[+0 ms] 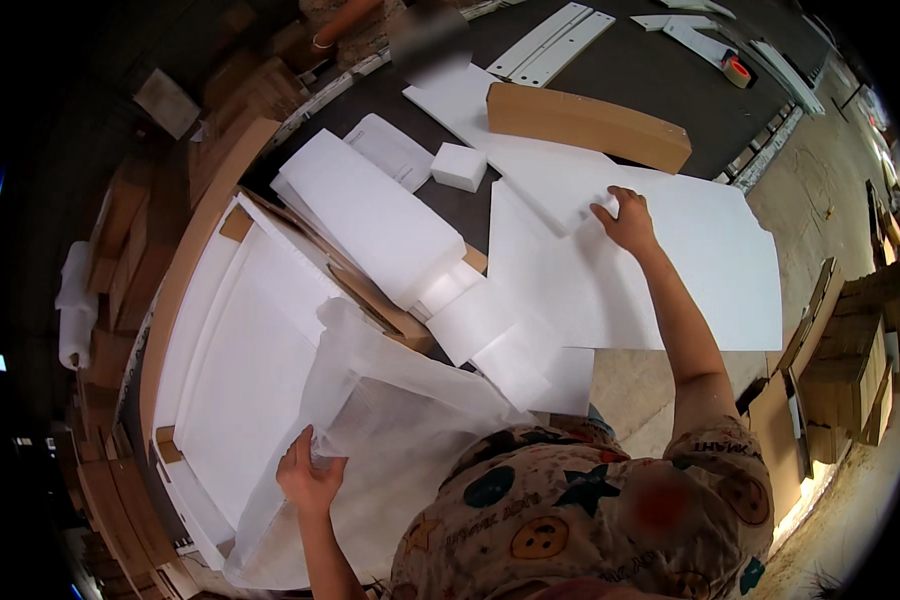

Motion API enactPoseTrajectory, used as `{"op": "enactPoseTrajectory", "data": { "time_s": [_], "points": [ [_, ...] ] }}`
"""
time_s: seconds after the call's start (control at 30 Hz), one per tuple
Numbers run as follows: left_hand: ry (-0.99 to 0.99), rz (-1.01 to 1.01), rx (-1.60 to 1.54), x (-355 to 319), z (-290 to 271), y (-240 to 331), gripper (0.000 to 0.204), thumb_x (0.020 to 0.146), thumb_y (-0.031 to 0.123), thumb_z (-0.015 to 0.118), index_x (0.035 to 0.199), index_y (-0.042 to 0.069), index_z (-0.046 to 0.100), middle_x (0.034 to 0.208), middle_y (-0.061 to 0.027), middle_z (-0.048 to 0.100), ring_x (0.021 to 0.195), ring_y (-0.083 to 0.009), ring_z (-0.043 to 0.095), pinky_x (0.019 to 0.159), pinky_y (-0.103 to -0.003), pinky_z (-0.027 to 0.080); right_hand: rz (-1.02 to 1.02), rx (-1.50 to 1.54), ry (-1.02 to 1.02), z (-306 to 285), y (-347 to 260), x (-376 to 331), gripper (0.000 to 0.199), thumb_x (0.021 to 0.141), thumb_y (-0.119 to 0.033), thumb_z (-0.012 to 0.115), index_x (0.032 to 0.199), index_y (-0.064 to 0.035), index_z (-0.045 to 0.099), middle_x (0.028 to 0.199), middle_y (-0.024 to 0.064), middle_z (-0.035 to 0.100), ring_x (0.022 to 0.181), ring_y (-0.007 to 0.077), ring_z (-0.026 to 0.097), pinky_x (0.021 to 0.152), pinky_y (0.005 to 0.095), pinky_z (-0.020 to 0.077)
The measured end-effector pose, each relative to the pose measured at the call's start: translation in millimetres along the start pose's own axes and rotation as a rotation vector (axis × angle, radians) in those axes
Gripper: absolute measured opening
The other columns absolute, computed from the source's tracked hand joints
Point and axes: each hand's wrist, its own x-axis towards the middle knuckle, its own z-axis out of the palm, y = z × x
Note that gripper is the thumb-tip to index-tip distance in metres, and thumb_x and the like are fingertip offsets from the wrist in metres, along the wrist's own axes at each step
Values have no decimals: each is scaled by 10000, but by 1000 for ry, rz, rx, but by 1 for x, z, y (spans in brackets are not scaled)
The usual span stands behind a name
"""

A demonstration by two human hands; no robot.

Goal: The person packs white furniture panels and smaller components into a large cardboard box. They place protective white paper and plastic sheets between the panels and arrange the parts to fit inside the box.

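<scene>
head view | left hand (310, 478) is gripping the thin translucent foam sheet (390, 400), fingers curled and pinching its near-left edge over the open cardboard box (185, 270) | right hand (628, 220) is reaching far right, fingers pressed together on the white foam board (670, 270), near the brown cardboard piece (585, 125)

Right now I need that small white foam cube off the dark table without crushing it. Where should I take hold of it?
Take the small white foam cube by its two opposite upright faces, coming down from above. It sits flat and alone on the dark table, its sides free, with the large white foam slab close on its left, so a top-down pinch probably works best.
</scene>
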Motion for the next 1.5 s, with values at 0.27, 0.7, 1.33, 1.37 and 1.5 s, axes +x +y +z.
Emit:
{"op": "enactPoseTrajectory", "data": {
  "time_s": [0.27,0.7,1.33,1.37,1.5],
  "points": [
    [429,33,-484,18,-32,60,303,773,149,667,999,-43,606,1011,-197,634,925,-330,606,836,-403,474,86,-175,-153,36,38,78,592,810,-439,642,1201,-9,533,1275,200,494,1221,390,397,960,455,412],
    [110,98,72,106,53,118,470,705,358,747,1029,48,606,1067,-125,629,898,-288,624,710,-375,505,-49,-360,-113,37,30,63,510,872,-479,552,1158,-57,564,1211,178,515,1138,377,448,898,468,435],
    [398,146,-284,109,37,155,265,692,83,767,919,30,640,948,-120,629,848,-264,603,697,-326,493,397,126,512,-78,204,-66,294,887,-259,596,960,22,641,864,118,669,753,211,644,675,311,511],
    [446,160,-313,103,33,172,247,697,33,755,916,24,641,928,-124,622,842,-264,598,710,-325,490,530,246,491,-96,200,-97,330,904,-300,577,906,25,633,744,62,619,632,136,575,586,268,476],
    [-59,572,-691,129,61,262,204,725,58,723,914,40,650,913,-92,605,902,-266,571,776,-355,455,1038,541,290,-131,127,-202,452,887,-384,588,576,-72,489,487,5,460,387,78,391,366,243,294]
  ]
}}
